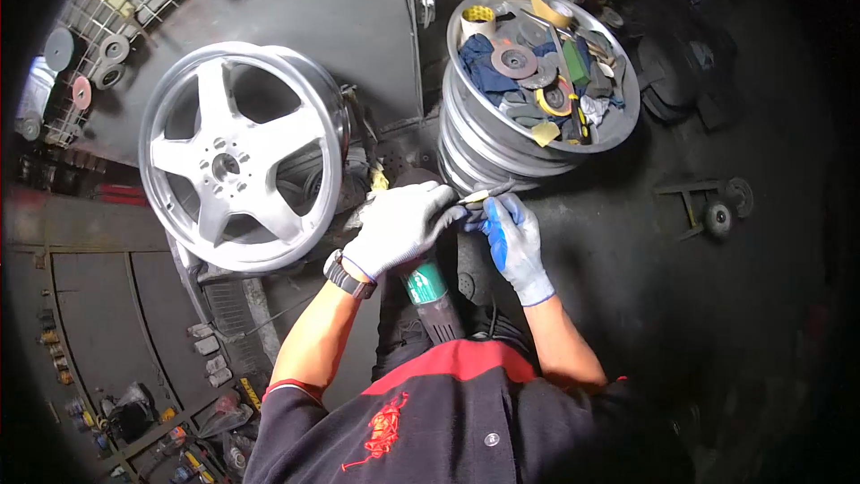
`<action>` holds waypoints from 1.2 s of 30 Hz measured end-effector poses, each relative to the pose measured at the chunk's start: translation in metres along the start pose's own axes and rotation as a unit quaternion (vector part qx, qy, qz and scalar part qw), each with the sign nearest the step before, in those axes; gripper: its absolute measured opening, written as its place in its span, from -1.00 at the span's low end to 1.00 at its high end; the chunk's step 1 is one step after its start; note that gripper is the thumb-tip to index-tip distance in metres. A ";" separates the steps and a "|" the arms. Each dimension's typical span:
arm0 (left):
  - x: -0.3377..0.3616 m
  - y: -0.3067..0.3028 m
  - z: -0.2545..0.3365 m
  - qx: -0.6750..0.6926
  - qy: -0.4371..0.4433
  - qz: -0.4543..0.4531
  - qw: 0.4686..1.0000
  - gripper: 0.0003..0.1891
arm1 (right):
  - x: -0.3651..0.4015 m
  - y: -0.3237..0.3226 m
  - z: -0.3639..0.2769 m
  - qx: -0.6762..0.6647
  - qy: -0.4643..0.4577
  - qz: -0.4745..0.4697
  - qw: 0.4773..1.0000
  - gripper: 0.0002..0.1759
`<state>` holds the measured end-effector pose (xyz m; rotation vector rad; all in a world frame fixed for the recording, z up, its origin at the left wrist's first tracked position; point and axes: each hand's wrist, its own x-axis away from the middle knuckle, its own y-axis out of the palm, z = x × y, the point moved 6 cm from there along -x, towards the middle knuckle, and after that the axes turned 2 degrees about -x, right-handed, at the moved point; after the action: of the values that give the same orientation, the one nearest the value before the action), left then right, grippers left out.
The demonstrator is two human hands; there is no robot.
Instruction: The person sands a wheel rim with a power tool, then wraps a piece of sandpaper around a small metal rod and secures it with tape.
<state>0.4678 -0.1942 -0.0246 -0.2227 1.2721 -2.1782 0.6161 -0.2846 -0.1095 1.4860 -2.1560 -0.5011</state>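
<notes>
My left hand (394, 229), in a white glove with a watch at the wrist, is closed near the middle of the view. Its fingertips meet a small, thin light-coloured piece (484, 194). My right hand (515, 246), in a white and blue glove, pinches the same piece from the other side. Under my left hand a green and black power tool (426, 283) points down toward my body; its upper end is hidden by the glove. Left of my hands stands a silver five-spoke wheel (215, 90).
An upturned rim (466, 139) at the upper right holds discs, tape, cloths and tools. Discs hang on a wire rack (148, 4) at the upper left. A metal shelf (98, 251) with small items stands at the lower left. A wheeled stand (717, 218) is at the right.
</notes>
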 end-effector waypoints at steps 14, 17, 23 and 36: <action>-0.007 0.010 -0.021 0.030 -0.050 -0.011 0.998 -0.67 | 0.001 -0.007 0.010 0.099 0.038 0.058 0.993 -0.72; -0.009 0.020 -0.030 0.047 -0.083 -0.100 0.990 -0.63 | 0.002 -0.002 0.010 0.127 0.025 0.054 0.990 -0.72; -0.004 0.009 -0.015 0.043 -0.031 0.040 0.998 -0.60 | 0.005 0.003 0.006 0.155 -0.005 0.066 0.986 -0.71; -0.003 0.015 -0.025 0.095 -0.055 -0.010 0.994 -0.65 | 0.008 -0.005 0.008 0.113 -0.021 0.075 0.991 -0.75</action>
<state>0.4660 -0.1793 -0.0496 -0.2732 0.9990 -2.2542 0.6128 -0.2935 -0.1168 1.4216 -2.4006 -0.2434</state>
